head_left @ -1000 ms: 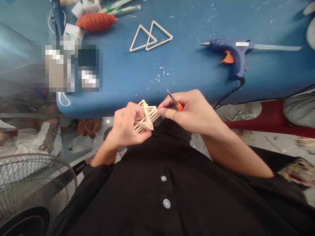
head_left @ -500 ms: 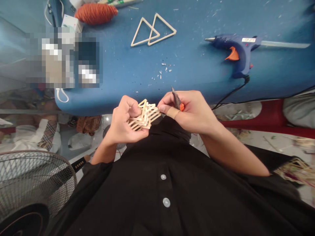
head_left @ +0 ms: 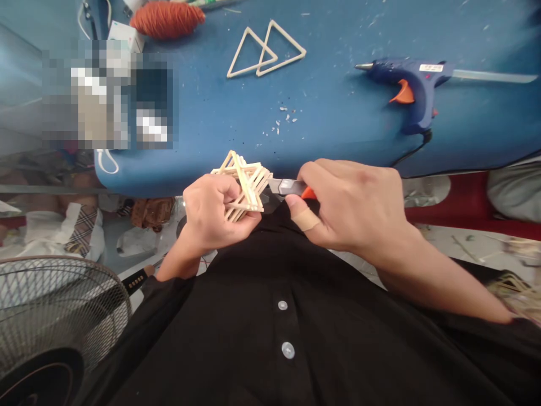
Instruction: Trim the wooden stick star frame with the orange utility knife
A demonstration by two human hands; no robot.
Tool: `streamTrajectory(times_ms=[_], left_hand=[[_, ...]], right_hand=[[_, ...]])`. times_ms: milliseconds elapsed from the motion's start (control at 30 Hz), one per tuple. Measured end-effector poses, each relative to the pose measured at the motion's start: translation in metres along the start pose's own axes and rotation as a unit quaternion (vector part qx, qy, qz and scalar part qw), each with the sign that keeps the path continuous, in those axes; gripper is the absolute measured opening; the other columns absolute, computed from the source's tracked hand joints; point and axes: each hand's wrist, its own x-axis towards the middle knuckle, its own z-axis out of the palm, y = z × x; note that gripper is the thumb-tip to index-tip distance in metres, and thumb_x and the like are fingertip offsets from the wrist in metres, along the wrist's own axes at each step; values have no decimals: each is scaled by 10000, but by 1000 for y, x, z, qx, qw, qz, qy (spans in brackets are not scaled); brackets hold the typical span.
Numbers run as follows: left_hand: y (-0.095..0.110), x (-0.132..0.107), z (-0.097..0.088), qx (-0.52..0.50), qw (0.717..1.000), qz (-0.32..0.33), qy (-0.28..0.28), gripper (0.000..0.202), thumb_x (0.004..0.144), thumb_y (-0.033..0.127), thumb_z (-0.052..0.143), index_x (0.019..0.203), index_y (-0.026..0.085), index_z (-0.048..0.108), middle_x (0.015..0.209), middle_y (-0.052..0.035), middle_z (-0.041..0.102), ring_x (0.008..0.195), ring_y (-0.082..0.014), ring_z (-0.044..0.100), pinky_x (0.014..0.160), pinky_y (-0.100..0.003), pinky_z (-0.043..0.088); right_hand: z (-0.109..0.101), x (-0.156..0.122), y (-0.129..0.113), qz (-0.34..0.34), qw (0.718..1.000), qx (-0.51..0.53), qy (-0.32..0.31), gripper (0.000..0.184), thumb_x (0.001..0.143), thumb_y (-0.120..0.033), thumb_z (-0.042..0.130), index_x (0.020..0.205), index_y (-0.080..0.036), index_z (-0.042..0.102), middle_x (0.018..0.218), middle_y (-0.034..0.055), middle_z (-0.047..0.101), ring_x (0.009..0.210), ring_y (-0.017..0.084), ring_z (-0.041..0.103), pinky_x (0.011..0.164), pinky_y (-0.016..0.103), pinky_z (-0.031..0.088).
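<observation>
My left hand [head_left: 213, 211] is closed on a stack of pale wooden stick triangles [head_left: 249, 183], layered into star-like shapes, held just in front of the table edge. In my right hand [head_left: 350, 203] is a utility knife [head_left: 291, 186] with an orange part. Its blade points left and meets the right corner of the stack; whether it touches is hard to tell. A tan bandage [head_left: 306, 219] wraps my right thumb. Two overlapping stick triangles [head_left: 260, 63] lie on the blue table [head_left: 329, 113] beyond my hands.
A blue glue gun [head_left: 418, 90] with a clear glue stick and a cord lies at the right. Small white scraps [head_left: 285, 118] dot the table. Orange yarn [head_left: 167, 20] and a white box [head_left: 127, 36] sit at the back left. A fan [head_left: 59, 316] stands at the lower left.
The knife has swung from pointing up between my right fingers to pointing left, its blade at the stack. My left hand has turned the stack and raised it slightly.
</observation>
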Motion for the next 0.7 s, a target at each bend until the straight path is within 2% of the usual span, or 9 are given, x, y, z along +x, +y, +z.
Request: streamTrajectory(times_ms=[200,300,367,433,567,700], left_hand=[[4,7,1,10,995,91,27,464,809,169,897,917,291,463,685,55,587,595,-171,644,580,-362,547],[6,10,6,36,985,156,63,419,829,159,887,935,293,505,651,88,575,521,-146,566,521,-370,415],[7,10,10,54,979,183,66,402,842,165,891,920,290,517,636,92,583,485,-137,512,504,-387,328],[8,9,12,57,979,189,54,419,845,148,898,892,288,506,626,92,587,483,-136,519,512,-400,290],[10,7,11,41,984,168,39,475,834,137,920,848,287,470,609,100,578,525,-138,598,525,-386,311],[11,6,8,61,980,183,38,521,839,176,921,790,282,413,629,82,637,495,-132,554,501,-376,293]], right_hand=[[-1,-1,-15,29,998,-49,-10,434,1027,-493,436,921,-187,726,783,123,721,678,234,577,635,357,151],[-2,-1,-17,43,998,-49,-8,429,1045,-484,438,929,-186,724,784,127,720,661,229,561,648,362,140],[-2,-2,-17,44,998,-50,-3,414,1049,-474,445,929,-188,720,786,128,720,660,231,558,651,364,137],[-1,-2,-17,37,998,-51,3,398,1052,-461,451,918,-192,713,780,126,717,664,233,559,648,364,141],[2,-5,-18,16,997,-63,35,382,1060,-433,464,880,-198,705,761,116,703,669,226,550,644,365,171],[3,-8,-20,5,994,-77,75,362,1062,-399,496,838,-203,701,735,103,680,666,220,547,643,372,202]])
